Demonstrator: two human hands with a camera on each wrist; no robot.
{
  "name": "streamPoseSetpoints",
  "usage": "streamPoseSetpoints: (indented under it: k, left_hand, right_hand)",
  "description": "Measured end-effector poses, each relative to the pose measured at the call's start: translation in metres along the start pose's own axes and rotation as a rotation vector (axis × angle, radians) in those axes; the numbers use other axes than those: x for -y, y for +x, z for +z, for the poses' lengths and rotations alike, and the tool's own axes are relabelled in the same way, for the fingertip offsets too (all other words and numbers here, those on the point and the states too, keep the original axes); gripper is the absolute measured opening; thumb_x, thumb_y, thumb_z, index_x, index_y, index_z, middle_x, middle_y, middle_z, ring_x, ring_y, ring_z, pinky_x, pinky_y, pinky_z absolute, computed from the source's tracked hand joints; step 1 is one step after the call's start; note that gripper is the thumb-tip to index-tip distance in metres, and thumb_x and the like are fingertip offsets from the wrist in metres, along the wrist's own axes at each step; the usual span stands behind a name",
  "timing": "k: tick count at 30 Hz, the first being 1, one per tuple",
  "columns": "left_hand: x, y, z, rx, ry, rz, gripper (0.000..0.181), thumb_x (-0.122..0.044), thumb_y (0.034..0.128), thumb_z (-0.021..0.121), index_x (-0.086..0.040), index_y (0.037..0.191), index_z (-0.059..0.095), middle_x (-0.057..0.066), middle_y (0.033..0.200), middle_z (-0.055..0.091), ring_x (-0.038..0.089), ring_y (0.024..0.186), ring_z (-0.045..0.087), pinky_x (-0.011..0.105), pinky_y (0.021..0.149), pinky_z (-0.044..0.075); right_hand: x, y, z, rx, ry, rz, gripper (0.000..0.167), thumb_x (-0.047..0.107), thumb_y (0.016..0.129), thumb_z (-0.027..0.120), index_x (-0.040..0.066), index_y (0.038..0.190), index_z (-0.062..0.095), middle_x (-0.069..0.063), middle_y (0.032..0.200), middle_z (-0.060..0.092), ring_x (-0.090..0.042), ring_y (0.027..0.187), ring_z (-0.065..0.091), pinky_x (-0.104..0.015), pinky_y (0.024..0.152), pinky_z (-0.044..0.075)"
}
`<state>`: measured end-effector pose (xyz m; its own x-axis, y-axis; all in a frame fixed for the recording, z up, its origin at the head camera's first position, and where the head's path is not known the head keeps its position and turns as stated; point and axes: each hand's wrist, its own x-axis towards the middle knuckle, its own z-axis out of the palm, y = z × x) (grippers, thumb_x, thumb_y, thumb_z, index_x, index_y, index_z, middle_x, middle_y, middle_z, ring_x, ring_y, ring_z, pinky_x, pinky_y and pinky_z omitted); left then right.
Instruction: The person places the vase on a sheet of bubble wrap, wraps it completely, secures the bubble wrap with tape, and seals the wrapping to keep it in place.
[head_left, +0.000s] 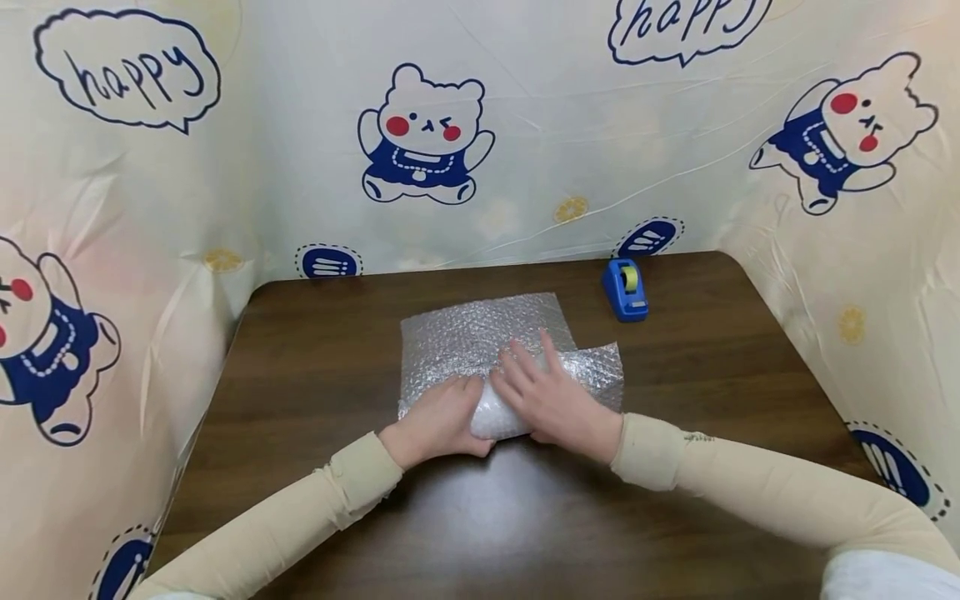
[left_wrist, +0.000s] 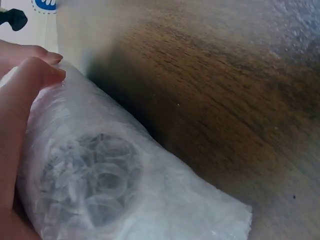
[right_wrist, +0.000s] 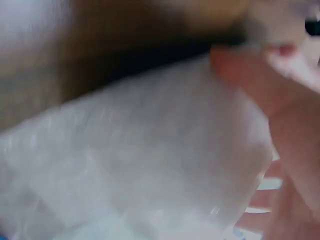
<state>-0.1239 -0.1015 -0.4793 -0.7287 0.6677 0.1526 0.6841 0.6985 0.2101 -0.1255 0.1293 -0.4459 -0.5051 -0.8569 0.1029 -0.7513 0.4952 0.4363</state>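
Note:
A sheet of bubble wrap (head_left: 465,333) lies on the table, its near part rolled into a thick white bundle (head_left: 497,412). In the left wrist view the bundle's end (left_wrist: 105,182) has a round clear area with bubble rings; what is inside cannot be told. My left hand (head_left: 441,421) grips the bundle's left end, thumb on the near side. Spread over its top right is my right hand (head_left: 555,404), fingers mostly straight and pressing on the wrap. The right wrist view is blurred, with the thumb (right_wrist: 250,75) along the wrap's edge.
A blue tape dispenser (head_left: 626,290) with a yellowish roll stands at the back right of the brown wooden table (head_left: 315,358). A printed cloth (head_left: 525,167) hangs behind the table and along both sides. A loose flap of wrap (head_left: 600,367) sticks out right of the bundle.

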Motion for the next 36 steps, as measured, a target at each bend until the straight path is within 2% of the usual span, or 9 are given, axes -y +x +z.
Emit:
streamPoseSetpoints:
  k: [4,9,16,19,23,26,30,33,36]
  left_hand:
    - [-0.001,0.000,-0.001,0.024,0.017,-0.006,0.067,-0.049,0.0717,0.084,-0.002,0.113,0.061,0.003,0.090,0.062,0.020,0.079,0.063,0.037,0.068,0.056]
    - [0.000,0.000,0.001,0.023,-0.001,-0.005,0.070,-0.047,0.0719,0.085,0.000,0.116,0.060,0.003,0.090,0.063,0.018,0.078,0.062,0.034,0.066,0.056]
    - [0.004,-0.001,0.003,0.013,-0.048,-0.040,0.077,-0.048,0.0719,0.086,0.000,0.122,0.051,0.005,0.089,0.066,0.018,0.073,0.066,0.034,0.060,0.057]
    - [0.005,-0.001,0.002,-0.001,-0.046,-0.054,0.084,-0.052,0.0727,0.086,0.002,0.125,0.048,0.017,0.110,0.068,0.029,0.098,0.070,0.045,0.078,0.060]
    - [0.007,-0.002,0.001,-0.059,0.071,-0.032,0.084,-0.060,0.0745,0.082,0.001,0.125,0.056,0.024,0.136,0.056,0.040,0.128,0.054,0.059,0.100,0.049]
    - [0.006,-0.004,-0.001,-0.116,0.165,-0.005,0.083,-0.063,0.0757,0.081,-0.001,0.126,0.060,0.018,0.120,0.059,0.035,0.110,0.057,0.052,0.092,0.051]
    - [0.001,-0.007,-0.004,-0.149,0.175,-0.007,0.085,-0.060,0.0747,0.087,0.001,0.126,0.058,0.014,0.100,0.060,0.031,0.090,0.060,0.044,0.081,0.053]
    - [-0.008,-0.010,-0.005,-0.162,0.243,-0.012,0.082,-0.057,0.0754,0.088,0.004,0.121,0.057,0.016,0.099,0.065,0.031,0.090,0.065,0.042,0.084,0.056]
    - [-0.019,-0.014,-0.003,-0.191,0.399,-0.015,0.079,-0.056,0.0805,0.084,0.008,0.120,0.059,0.021,0.104,0.068,0.033,0.095,0.068,0.042,0.088,0.057]
  right_hand:
    - [0.013,0.002,0.002,-0.081,-0.024,-0.025,0.096,0.061,0.072,0.086,0.003,0.142,0.054,-0.018,0.131,0.062,-0.037,0.124,0.059,-0.068,0.100,0.047]
    - [0.014,0.004,0.013,-0.070,0.011,0.063,0.108,0.066,0.060,0.092,0.004,0.140,0.054,-0.018,0.121,0.064,-0.038,0.113,0.062,-0.066,0.091,0.051]
    - [0.006,0.010,0.020,-0.043,0.157,0.052,0.097,0.055,0.059,0.092,0.005,0.133,0.054,-0.012,0.113,0.064,-0.033,0.100,0.061,-0.058,0.081,0.052]
    - [0.002,0.013,0.019,-0.004,0.194,0.047,0.096,0.055,0.060,0.091,0.006,0.134,0.054,-0.011,0.115,0.064,-0.031,0.102,0.061,-0.057,0.082,0.051]
    - [-0.003,0.018,0.017,0.011,0.214,0.046,0.093,0.056,0.062,0.090,0.008,0.133,0.055,-0.009,0.114,0.064,-0.030,0.102,0.061,-0.055,0.081,0.052]
    - [-0.007,0.020,0.016,0.005,0.231,0.049,0.091,0.056,0.061,0.090,0.008,0.131,0.056,-0.009,0.112,0.065,-0.030,0.102,0.062,-0.053,0.078,0.052]
    - [-0.010,0.023,0.017,0.010,0.264,0.043,0.091,0.056,0.060,0.090,0.008,0.130,0.057,-0.009,0.112,0.065,-0.029,0.102,0.063,-0.052,0.076,0.053]
    - [-0.012,0.026,0.018,0.026,0.295,0.039,0.091,0.056,0.060,0.091,0.009,0.130,0.057,-0.009,0.111,0.065,-0.029,0.101,0.064,-0.052,0.075,0.053]
    - [-0.014,0.029,0.017,0.044,0.326,0.035,0.092,0.056,0.059,0.091,0.008,0.130,0.058,-0.010,0.112,0.066,-0.029,0.102,0.064,-0.053,0.076,0.054]
